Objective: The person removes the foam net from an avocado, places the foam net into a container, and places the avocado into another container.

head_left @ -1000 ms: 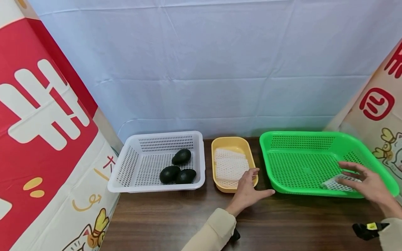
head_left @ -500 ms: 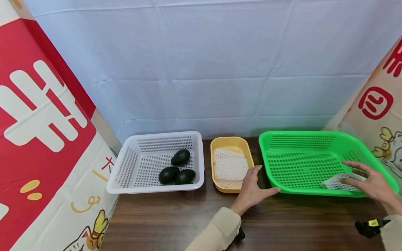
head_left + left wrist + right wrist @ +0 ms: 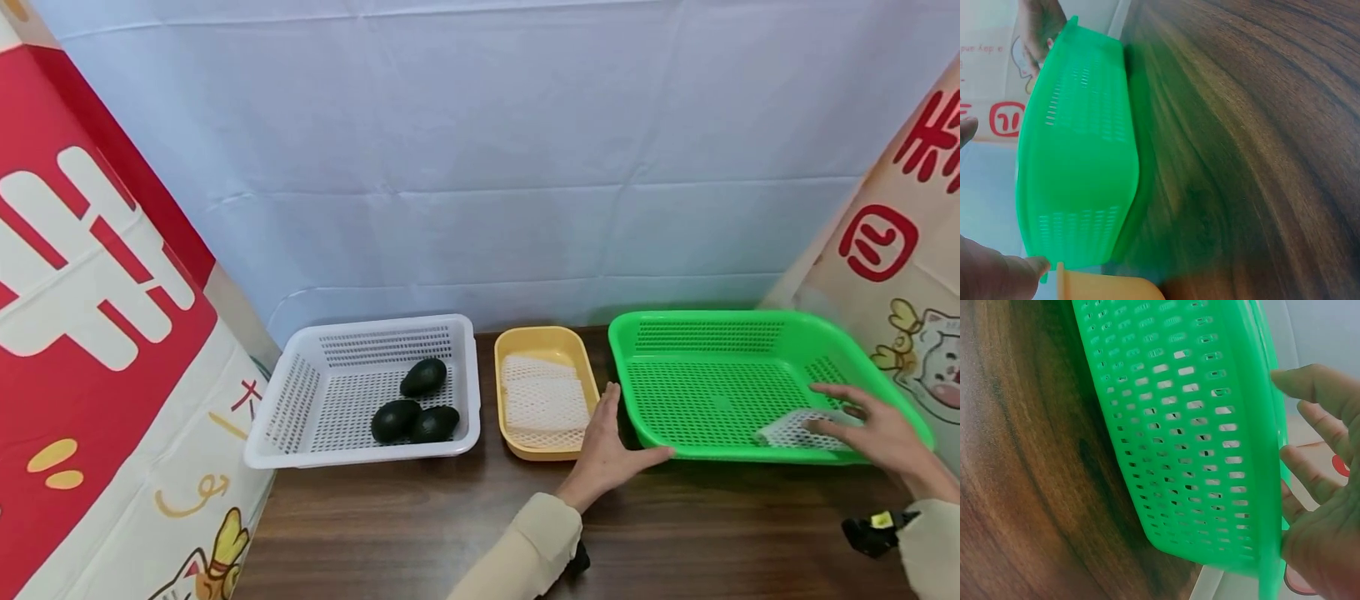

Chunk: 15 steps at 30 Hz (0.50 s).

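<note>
White foam netting (image 3: 798, 429) lies at the front right inside the green basket (image 3: 720, 310); dark patches show through its mesh, but I cannot tell what is within. Just over it, my right hand (image 3: 885, 433) has its fingers spread and apart. The right wrist view has that hand (image 3: 1319, 469) beside the basket rim. Between the yellow tray (image 3: 546, 456) and the green basket is my left hand (image 3: 606, 457), fingers straight along the tray's right side. Its thumb reaches the basket's front left corner. Flat white foam nets (image 3: 546, 400) are stacked in the tray.
A white basket (image 3: 337, 461) stands on the left, with three dark green avocados (image 3: 423, 377) at its right side. All containers line the back of the brown wooden table (image 3: 375, 525), before a pale cloth backdrop (image 3: 450, 167). Printed panels (image 3: 112, 275) flank both sides.
My left hand has slid right, off the yellow tray and toward the green basket, its thumb now at the rim. The right hand has barely moved. The view has turned slightly right.
</note>
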Motion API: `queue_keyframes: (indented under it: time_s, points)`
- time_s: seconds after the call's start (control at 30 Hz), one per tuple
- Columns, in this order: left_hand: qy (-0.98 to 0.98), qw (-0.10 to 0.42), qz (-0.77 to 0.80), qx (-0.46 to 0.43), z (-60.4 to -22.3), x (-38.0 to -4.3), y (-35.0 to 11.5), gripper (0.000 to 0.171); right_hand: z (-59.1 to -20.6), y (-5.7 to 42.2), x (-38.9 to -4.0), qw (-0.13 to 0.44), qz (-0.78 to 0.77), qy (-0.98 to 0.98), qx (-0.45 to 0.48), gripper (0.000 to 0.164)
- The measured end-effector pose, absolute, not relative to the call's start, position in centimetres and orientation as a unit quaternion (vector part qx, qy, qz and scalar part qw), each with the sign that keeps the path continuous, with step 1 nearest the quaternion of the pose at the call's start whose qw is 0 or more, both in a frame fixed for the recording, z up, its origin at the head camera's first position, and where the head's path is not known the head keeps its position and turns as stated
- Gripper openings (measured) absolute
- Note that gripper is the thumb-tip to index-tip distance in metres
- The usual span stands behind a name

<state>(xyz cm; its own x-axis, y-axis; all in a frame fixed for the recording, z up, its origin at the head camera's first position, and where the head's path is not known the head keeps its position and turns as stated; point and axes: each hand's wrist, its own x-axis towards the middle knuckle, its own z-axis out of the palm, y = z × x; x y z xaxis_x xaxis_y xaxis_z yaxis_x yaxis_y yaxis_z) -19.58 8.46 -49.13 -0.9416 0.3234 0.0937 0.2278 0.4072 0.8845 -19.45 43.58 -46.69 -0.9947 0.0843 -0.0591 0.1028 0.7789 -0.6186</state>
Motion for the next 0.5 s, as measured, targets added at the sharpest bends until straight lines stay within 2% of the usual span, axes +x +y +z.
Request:
queue_keyframes:
  time_s: [0.3,0.5]
  points:
    - [0.84,0.052,0.517,0.155,-49.8,-20.0,8.3,0.101,-47.0,43.6,-20.5,0.02,-0.346,0.938,0.027,0.065]
    - [0.84,0.053,0.516,0.16,-49.9,-20.1,8.5,0.102,-47.4,44.5,-21.1,0.051,-0.336,0.94,0.019,0.063]
